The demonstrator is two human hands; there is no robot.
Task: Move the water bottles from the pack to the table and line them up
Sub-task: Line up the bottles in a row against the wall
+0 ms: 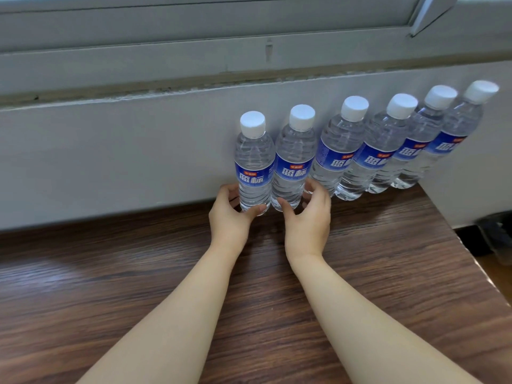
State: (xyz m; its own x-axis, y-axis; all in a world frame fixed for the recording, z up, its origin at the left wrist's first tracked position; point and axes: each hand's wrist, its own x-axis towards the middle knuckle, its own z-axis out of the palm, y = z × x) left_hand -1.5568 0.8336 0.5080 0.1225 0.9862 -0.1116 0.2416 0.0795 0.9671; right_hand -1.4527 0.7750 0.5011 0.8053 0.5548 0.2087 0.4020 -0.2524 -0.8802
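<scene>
Several clear water bottles with white caps and blue labels stand in a row on the dark wooden table (138,286), against the grey wall. My left hand (230,214) wraps the base of the leftmost bottle (253,164), thumb in front and fingers behind. My right hand (307,217) curls around the base of the second bottle (293,159), thumb on its front and fingers on its right side. These two bottles touch each other. The third bottle (336,151) stands just right of my right hand. The pack is out of view.
The row runs right to the last bottle (454,131) near the table's right edge (465,245). A window frame (249,51) sits above the wall. A dark bin (498,234) stands on the floor at the right. Bare tabletop stretches left of the row.
</scene>
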